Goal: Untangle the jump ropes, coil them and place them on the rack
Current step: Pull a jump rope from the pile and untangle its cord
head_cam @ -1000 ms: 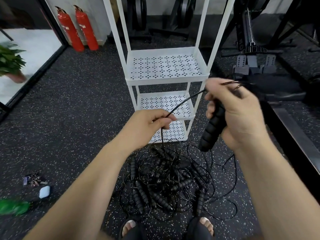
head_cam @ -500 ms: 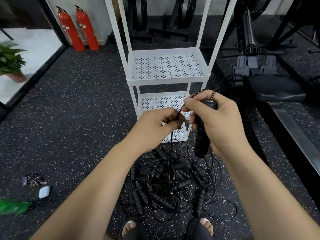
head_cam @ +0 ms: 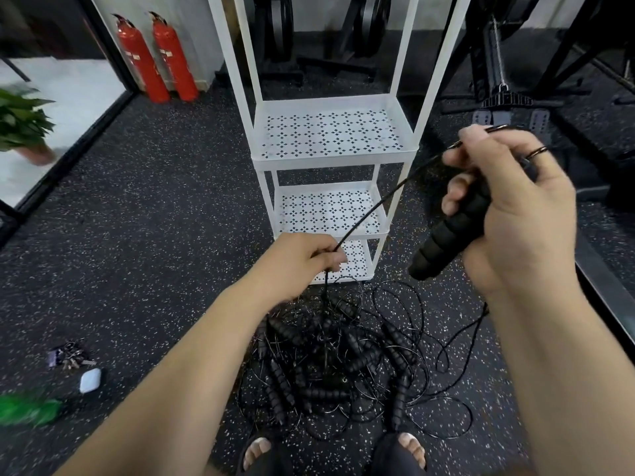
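Rope (head_cam: 371, 214) across rack (head_cam: 330, 157) edge, tangle (head_cam: 330, 355) below, open floor (head_cam: 154, 235) left.

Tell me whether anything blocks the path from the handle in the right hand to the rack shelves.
Nothing visible stands between the handle in the right hand and the rack. But its cord runs through the left hand down into the tangled pile on the floor, which may hold it back.

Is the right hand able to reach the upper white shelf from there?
Probably yes: the right hand, gripping a handle, is close beside the shelf, whose bare top is open.
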The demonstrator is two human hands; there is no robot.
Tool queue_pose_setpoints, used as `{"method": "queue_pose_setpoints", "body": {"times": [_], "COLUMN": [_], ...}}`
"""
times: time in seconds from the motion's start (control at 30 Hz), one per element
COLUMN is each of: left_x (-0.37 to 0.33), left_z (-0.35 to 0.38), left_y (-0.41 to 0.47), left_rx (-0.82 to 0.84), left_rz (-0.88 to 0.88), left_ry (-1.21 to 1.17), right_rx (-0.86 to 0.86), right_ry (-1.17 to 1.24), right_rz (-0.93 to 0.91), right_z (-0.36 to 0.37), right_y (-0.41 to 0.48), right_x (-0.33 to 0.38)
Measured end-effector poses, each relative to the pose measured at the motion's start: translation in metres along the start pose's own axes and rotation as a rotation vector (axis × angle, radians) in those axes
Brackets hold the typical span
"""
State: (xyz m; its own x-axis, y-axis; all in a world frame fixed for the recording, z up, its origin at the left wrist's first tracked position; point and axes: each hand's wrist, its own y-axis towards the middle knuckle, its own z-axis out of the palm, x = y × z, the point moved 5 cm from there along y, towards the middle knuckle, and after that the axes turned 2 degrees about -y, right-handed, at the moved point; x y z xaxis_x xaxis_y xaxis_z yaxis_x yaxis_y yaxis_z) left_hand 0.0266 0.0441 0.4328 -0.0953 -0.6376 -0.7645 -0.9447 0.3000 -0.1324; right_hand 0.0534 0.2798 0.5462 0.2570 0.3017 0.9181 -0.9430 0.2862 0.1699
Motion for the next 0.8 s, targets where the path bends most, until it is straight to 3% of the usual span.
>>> {"method": "queue_pose_setpoints", "body": {"times": [0.47,0.63,0.8], "left_x": [-0.044,-0.05,-0.03], "left_z": [-0.018,-0.02,-0.007], "left_y": [-0.011,-0.015,-0.008], "left_rx": [-0.225,-0.206,-0.09], "left_rz": [0.189,0.219,0.121], "left_ry": [-0.262,-0.29,-0.213], "right_rx": [0.177,0.187,0.133], "right_ry": [-0.225,-0.231,-0.174], "right_rz": [0.199,0.178,0.125], "right_z": [0.02,0.024,0.02], "right_y": [-0.011,-0.014,-0.01], "right_x": [-0.051,-0.049,-0.032]}}
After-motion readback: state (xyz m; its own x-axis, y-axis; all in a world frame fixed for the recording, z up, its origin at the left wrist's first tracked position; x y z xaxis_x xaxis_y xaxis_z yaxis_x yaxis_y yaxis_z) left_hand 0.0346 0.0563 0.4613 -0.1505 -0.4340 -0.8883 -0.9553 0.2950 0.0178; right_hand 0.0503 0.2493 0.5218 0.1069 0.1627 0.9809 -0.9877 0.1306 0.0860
